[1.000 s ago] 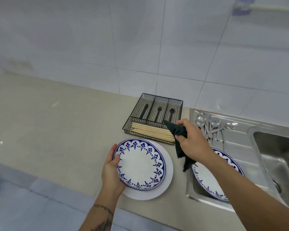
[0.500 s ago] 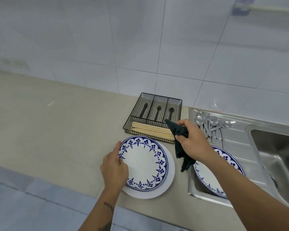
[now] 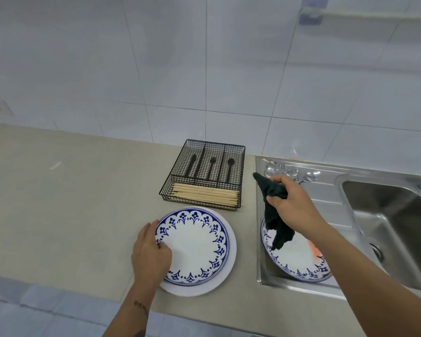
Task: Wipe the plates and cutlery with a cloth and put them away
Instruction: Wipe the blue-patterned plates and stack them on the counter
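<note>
Blue-rimmed plate (image 3: 195, 249) under left hand (image 3: 151, 256), fingers flat; right grip (image 3: 292, 203) clamped on dark cloth (image 3: 275, 215).

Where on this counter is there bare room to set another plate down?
The widest bare patch is the counter left of the wire tray and the stacked plates. A narrow strip runs between stack and sink edge. The drainboard is crowded: a plate, spoons, and the right hand with the cloth.

Three plates: two stacked just in front of the wire basket (image 3: 202, 175), blue-rimmed one (image 3: 192, 246) atop a white one (image 3: 229, 268), a third (image 3: 297, 261) to its right. One cloth (image 3: 275, 210).
</note>
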